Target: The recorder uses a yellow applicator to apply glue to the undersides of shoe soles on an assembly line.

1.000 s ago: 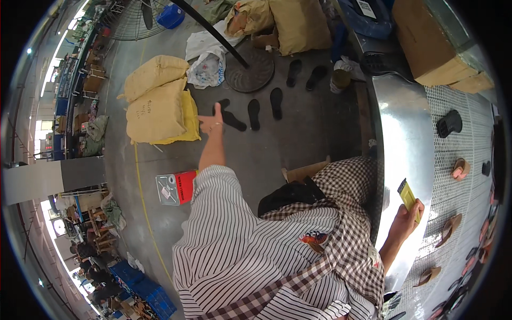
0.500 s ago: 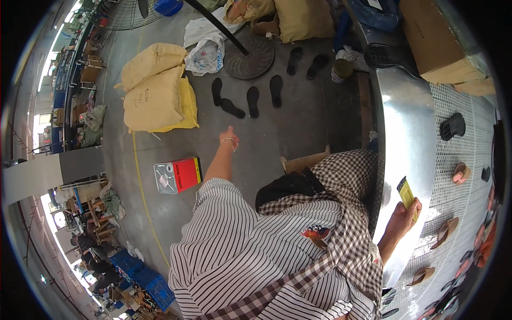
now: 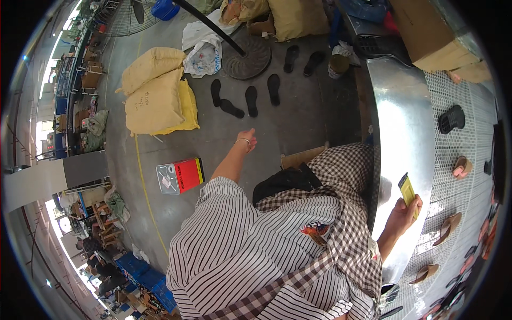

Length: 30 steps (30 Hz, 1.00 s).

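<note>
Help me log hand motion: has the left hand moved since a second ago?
Yes: the left hand has moved rightward in the view, away from the stacked tan sacks.

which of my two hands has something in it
Your right hand: it grips a flat yellow tool with a dark end, over the shiny metal surface. Your left hand, above the grey floor, appears empty.

Gripped in the right hand (image 3: 403, 215), the flat tool (image 3: 407, 191) is showing yellow with a dark tip. Around the grip, the metal bench (image 3: 397, 122) is gleaming silver; right of the grip, the perforated surface (image 3: 447, 152) is looking pale grey. Left of the grip, the apron (image 3: 345, 181) is displaying brown-and-white checks, the shirt (image 3: 221, 234) dark stripes on white, and, farther off, the tin (image 3: 188, 175) red, yellow and silver.
</note>
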Motion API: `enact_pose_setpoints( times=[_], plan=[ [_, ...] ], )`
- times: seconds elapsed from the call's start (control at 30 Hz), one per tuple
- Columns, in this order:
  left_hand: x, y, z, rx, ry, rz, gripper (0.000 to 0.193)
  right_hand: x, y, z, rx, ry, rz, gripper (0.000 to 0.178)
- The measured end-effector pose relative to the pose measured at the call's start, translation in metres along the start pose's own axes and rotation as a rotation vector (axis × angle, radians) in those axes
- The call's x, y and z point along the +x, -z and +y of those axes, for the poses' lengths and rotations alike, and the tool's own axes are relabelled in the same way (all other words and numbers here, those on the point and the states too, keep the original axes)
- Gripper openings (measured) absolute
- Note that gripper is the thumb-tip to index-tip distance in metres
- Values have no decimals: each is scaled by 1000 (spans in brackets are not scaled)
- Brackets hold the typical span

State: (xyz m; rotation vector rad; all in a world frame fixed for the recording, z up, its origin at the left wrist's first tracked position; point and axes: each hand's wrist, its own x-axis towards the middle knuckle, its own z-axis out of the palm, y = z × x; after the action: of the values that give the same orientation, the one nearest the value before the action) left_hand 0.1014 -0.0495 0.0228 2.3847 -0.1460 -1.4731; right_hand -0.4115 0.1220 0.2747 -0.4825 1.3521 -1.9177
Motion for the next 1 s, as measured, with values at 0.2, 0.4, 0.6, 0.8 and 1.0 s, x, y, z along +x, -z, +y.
enact_pose_setpoints(
  times=[0.2,0.4,0.6,0.8,1.0],
  plan=[
    [-21,-43,35,113,-833,166,32,0,9,0,31,-3,42,17],
    [-201,-129,96,44,-1370,-198,18,-11,29,1,90,37,154,15],
    [-335,-192,95,150,-1640,-613,9,-19,57,-3,116,56,298,12],
    [-394,-269,74,453,-1838,-853,6,-41,98,-8,261,111,336,11],
    [-434,-420,59,629,-2098,-937,17,-86,134,-15,245,197,560,12]
  ],
)
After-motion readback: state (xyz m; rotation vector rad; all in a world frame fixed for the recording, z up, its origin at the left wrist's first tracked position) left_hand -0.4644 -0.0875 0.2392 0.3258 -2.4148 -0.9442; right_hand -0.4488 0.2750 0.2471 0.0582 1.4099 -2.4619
